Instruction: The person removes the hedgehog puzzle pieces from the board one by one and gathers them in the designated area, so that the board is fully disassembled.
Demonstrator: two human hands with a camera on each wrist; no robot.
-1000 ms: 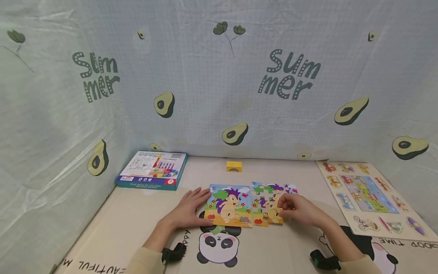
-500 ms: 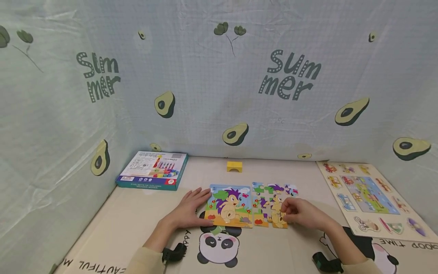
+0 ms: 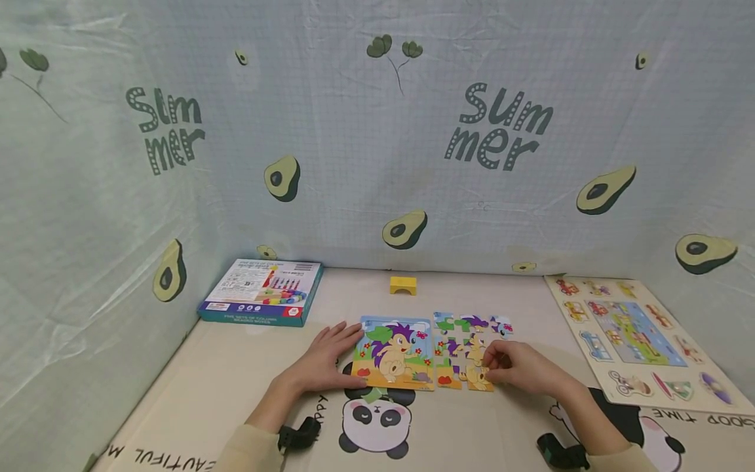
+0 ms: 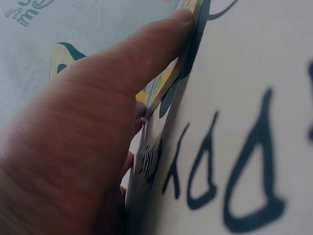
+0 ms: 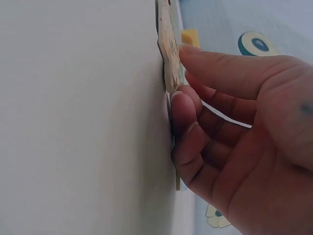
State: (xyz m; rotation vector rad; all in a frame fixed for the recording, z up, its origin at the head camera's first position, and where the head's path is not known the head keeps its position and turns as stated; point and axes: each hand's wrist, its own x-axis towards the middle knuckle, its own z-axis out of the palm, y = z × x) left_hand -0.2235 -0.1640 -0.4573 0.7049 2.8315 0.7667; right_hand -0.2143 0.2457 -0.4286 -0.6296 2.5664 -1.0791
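My left hand (image 3: 327,359) lies with spread fingers at the left edge of a square hedgehog picture board (image 3: 394,354); in the left wrist view its thumb (image 4: 161,36) touches the board's edge. Just right of the board, several jigsaw pieces (image 3: 447,366) lie partly joined into a like picture, with gaps between some of them. At their near right corner my right hand (image 3: 522,368) pinches a yellow-orange jigsaw piece (image 3: 478,379). The right wrist view has the thumb on top of that wooden piece (image 5: 169,61) and curled fingers at its edge. The right hand hides part of the right column.
A boxed toy set (image 3: 262,292) lies at the back left. Behind the puzzle stands a yellow arch block (image 3: 403,286). A large wooden peg puzzle board (image 3: 601,380) occupies the right side. Patterned fabric walls enclose the table (image 3: 236,367) at the back and sides.
My right hand has drawn the pinched jigsaw piece slightly right and nearer, mostly in the first half second, widening the gap on its left. The left hand stays put.
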